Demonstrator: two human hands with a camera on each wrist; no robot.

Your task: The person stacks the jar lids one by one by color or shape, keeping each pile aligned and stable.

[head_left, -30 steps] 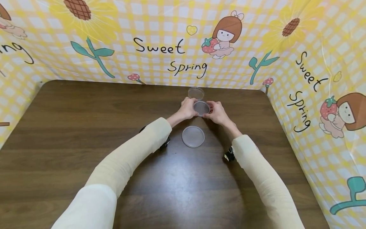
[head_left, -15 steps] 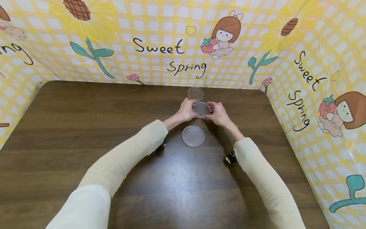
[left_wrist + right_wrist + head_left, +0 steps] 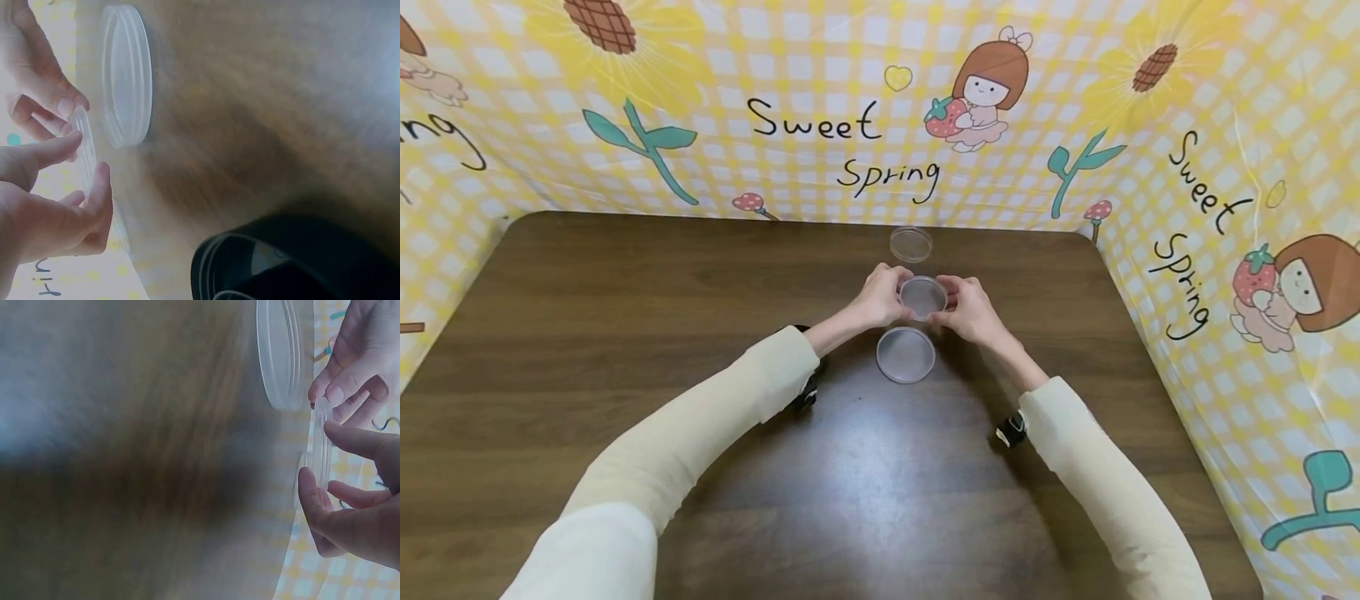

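Bridging both hands, a small round clear plastic dish [image 3: 923, 297] is pinched at opposite edges by the left hand [image 3: 882, 297] and the right hand [image 3: 968, 311]. It is held above the brown wood-grain table [image 3: 617, 333], between a larger round clear plastic dish [image 3: 906, 356] on the near side and a farther round clear plastic dish [image 3: 911, 244].

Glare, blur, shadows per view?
Head: white glare on the brown wood-grain table, dark shadow right of it; left wrist: table grain blurred, yellow-and-white checked cloth washed out; right wrist: table heavily blurred, bluish glare at left edge, held clear round plastic dish somewhat sharper.
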